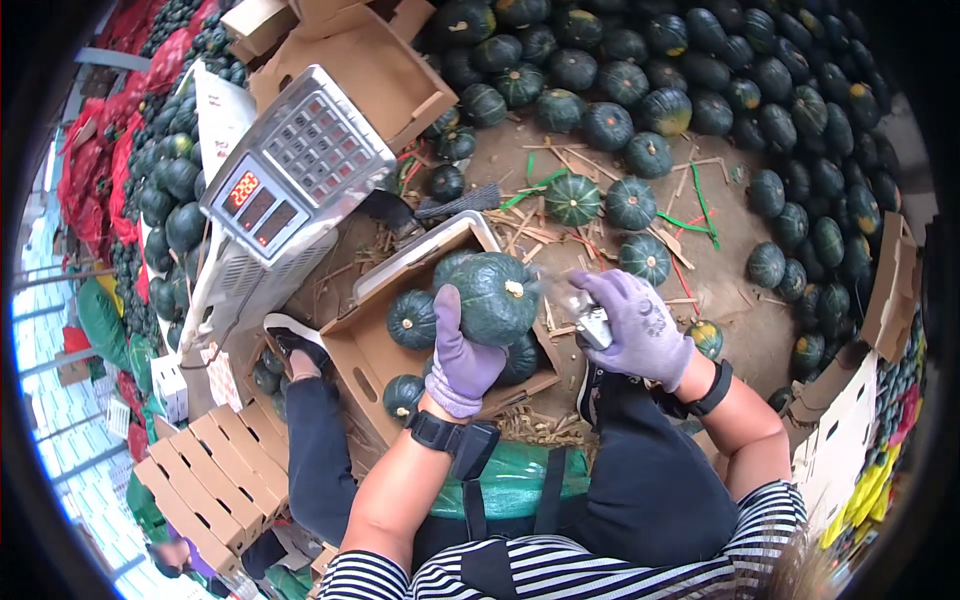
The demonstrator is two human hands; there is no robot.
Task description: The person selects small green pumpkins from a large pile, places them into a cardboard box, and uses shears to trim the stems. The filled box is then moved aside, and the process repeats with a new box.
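My left hand (466,360), in a pale purple glove, holds up a dark green kabocha squash (491,300) above a cardboard box (352,349). The squash's pale stem faces right. My right hand (645,326), gloved alike, grips a silver metal hand tool (595,328) to the right of the squash, apart from it. Fingers cover part of the tool, and its front end is blurred, so its kind is unclear. Inside the box lie several squashes, among them one at the left (411,320) and one at the near end (403,395).
A digital scale display (281,176) with lit red digits stands at left. Loose squashes (572,200) and green straps (701,206) lie on the floor before a large squash pile (630,82). Folded cartons (217,469) stand lower left, near another person (176,555).
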